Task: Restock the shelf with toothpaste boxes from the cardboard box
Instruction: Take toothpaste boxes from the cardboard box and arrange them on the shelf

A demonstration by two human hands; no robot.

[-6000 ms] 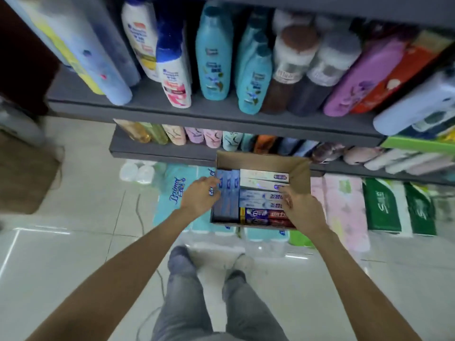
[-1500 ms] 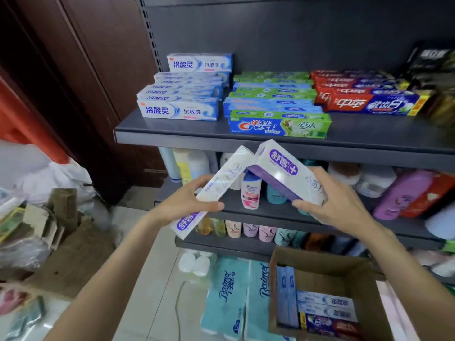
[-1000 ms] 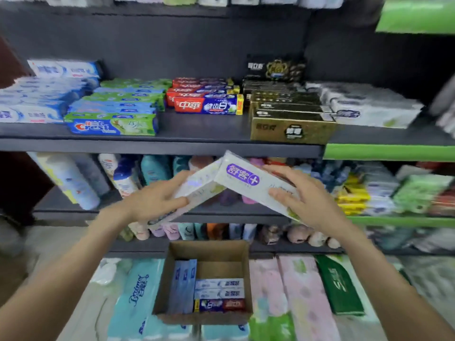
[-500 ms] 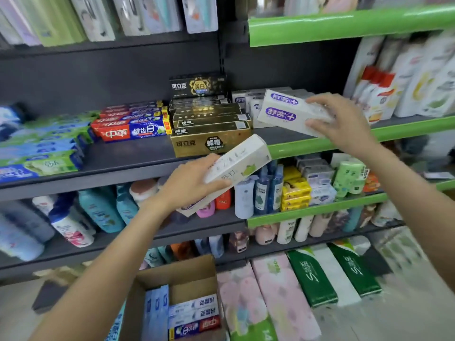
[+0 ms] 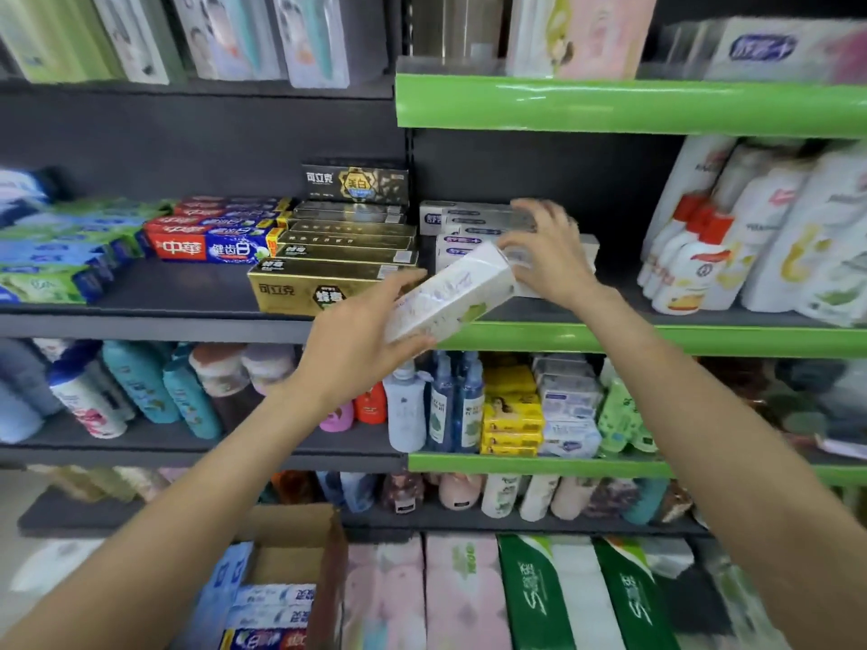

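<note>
Right hand (image 5: 546,255): since half a second ago it has set its white toothpaste box on the white stack (image 5: 474,227) on the green-edged shelf (image 5: 657,340); fingers now spread, resting there. Left hand (image 5: 361,340): fingers grasp the second white toothpaste box (image 5: 452,293), raised to shelf level. Cardboard box (image 5: 300,555): lower left, part-filled.
</note>
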